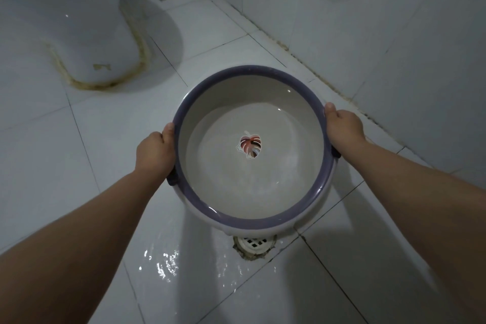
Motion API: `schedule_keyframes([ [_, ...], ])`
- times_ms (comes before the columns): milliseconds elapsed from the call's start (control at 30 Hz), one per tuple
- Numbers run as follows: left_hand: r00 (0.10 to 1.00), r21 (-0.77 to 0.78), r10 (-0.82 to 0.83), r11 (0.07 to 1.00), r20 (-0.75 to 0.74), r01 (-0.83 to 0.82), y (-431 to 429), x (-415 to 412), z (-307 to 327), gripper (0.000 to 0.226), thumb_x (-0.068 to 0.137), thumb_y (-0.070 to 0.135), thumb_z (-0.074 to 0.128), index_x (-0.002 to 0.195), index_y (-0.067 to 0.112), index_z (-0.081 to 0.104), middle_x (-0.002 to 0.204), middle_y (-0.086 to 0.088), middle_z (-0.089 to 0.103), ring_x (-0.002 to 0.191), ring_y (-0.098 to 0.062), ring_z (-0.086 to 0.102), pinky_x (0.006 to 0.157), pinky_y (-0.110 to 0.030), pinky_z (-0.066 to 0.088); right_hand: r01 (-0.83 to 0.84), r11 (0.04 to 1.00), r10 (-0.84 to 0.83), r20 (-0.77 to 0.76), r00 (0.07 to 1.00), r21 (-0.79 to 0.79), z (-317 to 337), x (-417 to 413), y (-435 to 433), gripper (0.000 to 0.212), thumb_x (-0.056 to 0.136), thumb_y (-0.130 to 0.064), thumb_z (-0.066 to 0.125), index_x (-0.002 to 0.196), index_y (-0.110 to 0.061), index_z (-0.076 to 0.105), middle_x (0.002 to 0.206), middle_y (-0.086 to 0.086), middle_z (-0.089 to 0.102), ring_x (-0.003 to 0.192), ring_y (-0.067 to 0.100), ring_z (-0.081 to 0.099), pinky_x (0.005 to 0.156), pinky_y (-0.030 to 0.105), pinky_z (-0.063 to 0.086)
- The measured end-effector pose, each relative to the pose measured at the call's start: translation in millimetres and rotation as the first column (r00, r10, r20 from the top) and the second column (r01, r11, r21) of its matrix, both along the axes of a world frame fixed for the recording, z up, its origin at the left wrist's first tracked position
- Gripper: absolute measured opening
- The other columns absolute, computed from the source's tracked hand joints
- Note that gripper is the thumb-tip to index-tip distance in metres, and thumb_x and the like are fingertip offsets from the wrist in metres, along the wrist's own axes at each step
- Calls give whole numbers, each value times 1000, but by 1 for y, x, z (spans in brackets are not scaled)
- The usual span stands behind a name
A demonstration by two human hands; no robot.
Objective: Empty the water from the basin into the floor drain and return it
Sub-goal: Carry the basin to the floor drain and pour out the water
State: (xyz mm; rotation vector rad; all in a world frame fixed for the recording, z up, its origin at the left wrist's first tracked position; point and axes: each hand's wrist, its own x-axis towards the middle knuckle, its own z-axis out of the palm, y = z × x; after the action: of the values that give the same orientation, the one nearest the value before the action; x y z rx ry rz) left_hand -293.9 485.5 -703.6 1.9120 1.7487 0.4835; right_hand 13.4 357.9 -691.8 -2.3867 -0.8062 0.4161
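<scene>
The basin (252, 144), white inside with a purple rim and a leaf motif at its centre, hung above the tiled floor (79, 166) with a shallow pool of water in it, its near edge just over the floor drain (253, 243). The left hand (155, 152) clasped the rim on one side and the right hand (342, 126) clasped the opposite side, thumbs over the edge. Wet patches glistened on the tiles beside the drain. A toilet base (86, 34) stood well apart, near the wall.

Toilet base (79, 34) stands at upper left with stained, yellowed sealant (142, 52) round its foot; white tiled wall (394, 21) at right.
</scene>
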Motion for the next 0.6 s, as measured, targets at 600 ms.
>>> schedule_keyframes([
  [600, 1000, 0, -4, 1000, 11, 4, 0, -2, 4, 59, 97, 42, 20, 84, -3, 55, 79, -19, 53, 75, -32, 48, 67, -37, 36, 2, 1000, -2, -9, 1000, 3, 7, -2, 1, 61, 97, -44, 20, 101, 4, 59, 107, 24, 60, 82, 24, 46, 72, 29, 33],
])
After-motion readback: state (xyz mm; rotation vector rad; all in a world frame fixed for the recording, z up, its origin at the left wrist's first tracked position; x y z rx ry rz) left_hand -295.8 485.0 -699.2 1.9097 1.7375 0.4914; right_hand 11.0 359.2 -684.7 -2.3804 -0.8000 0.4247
